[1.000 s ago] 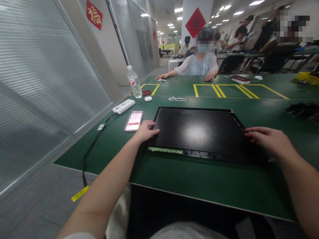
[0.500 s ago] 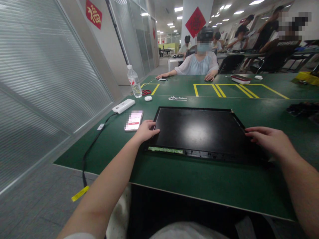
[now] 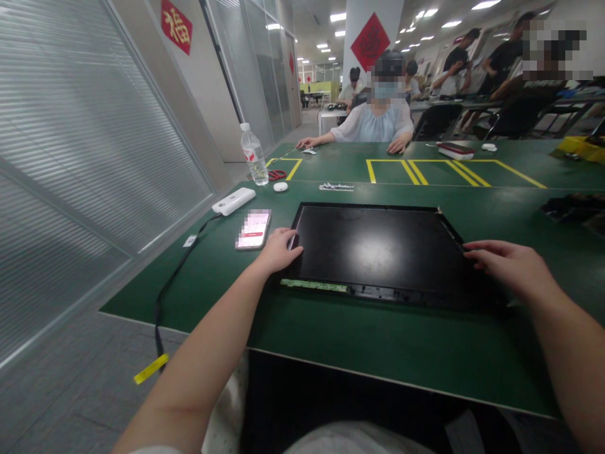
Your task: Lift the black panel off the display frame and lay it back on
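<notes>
A black display panel (image 3: pixel 373 246) lies face up on the green table (image 3: pixel 373 343). Along its near edge a narrow green circuit board (image 3: pixel 314 286) is exposed. My left hand (image 3: pixel 280 250) grips the panel's left edge, thumb on top and fingers along the side. On the opposite edge, my right hand (image 3: pixel 508 260) pinches the frame between thumb and fingers. Just left of my left hand lies a phone (image 3: pixel 255 229) with its screen lit.
Beyond the phone are a white power bank (image 3: pixel 234 202) with a black cable (image 3: pixel 177 271), a water bottle (image 3: pixel 255 156), red scissors (image 3: pixel 277 175) and a white earbud case (image 3: pixel 280 187). Small grey strips (image 3: pixel 336 187) lie behind the panel. Across the table sits a person (image 3: pixel 378 123).
The panel and both my hands hold almost the same place. The whole view has shifted very slightly.
</notes>
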Demonstrator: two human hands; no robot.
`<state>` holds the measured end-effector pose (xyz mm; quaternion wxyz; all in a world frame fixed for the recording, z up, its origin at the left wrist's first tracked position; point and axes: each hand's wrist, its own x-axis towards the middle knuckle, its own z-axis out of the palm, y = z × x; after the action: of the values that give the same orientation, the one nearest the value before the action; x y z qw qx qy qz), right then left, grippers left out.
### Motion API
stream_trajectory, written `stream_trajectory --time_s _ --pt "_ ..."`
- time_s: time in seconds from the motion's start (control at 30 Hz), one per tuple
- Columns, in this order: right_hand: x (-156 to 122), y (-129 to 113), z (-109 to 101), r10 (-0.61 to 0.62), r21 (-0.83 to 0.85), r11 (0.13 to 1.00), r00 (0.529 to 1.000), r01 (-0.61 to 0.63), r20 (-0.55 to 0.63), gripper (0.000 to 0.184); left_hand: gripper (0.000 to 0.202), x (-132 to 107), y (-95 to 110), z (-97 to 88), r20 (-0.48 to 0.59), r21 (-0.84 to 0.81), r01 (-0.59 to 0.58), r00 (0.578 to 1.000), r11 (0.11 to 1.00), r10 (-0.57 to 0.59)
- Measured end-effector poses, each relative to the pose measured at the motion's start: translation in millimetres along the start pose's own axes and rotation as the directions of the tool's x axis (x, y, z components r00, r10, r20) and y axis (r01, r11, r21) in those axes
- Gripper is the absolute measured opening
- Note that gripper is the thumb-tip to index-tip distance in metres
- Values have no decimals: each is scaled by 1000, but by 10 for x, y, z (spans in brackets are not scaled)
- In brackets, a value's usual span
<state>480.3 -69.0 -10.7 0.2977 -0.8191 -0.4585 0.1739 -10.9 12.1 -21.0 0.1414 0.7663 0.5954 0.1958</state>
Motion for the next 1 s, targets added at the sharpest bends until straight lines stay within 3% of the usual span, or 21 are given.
stream_trajectory --time_s 0.17,0.3,0.4,0.73,1.0 --pt "37 62 -13 -147 -72 985 984 155 101 62 59 -25 41 -37 2 4 -27 1000 1000 27" --pt "-27 59 -38 -310 -139 928 923 346 228 96 60 -19 31 -40 21 26 -24 1000 999 23" --pt "-85 53 -61 -361 -161 891 876 425 320 108 57 -9 -1 -20 9 17 -37 999 999 37" --pt "-81 111 -79 -393 -163 859 829 486 398 106 52 -28 10 -30 -10 -21 -39 999 999 39" --pt "-81 101 -74 -369 -172 869 840 464 398 102 53 -47 31 -51 -2 -20 -26 1000 999 26"
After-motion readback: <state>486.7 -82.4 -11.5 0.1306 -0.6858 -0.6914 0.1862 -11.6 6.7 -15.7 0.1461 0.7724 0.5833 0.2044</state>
